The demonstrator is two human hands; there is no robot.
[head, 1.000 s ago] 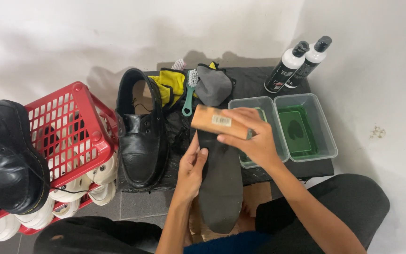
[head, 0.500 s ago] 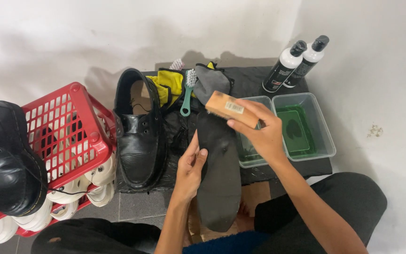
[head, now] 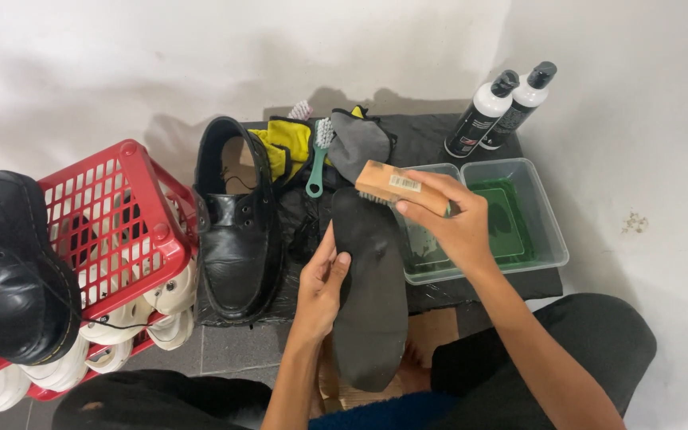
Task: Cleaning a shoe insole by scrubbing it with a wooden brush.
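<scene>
Nearest to me, my legs in dark trousers run out of the bottom edge, and a patch of brown cardboard shows between them, mostly hidden by the dark grey insole that I hold lengthwise above it. My left hand grips the insole's left edge, thumb on top and fingers curled underneath where I cannot see them. My right hand is clamped on a wooden scrub brush, whose bristles touch the insole's far end; my fingers cover its near end.

Just left lies a black leather shoe on a black mat. Just right of the insole sit two clear plastic tubs holding green liquid, partly behind my right hand. At far left a red plastic crate stands on white shoes, with a black boot cut off by the frame.

Farther back lie a teal-handled brush, a grey cloth and a yellow cloth, bunched so their shapes are hard to read. Two black-and-white bottles lean by the white wall.
</scene>
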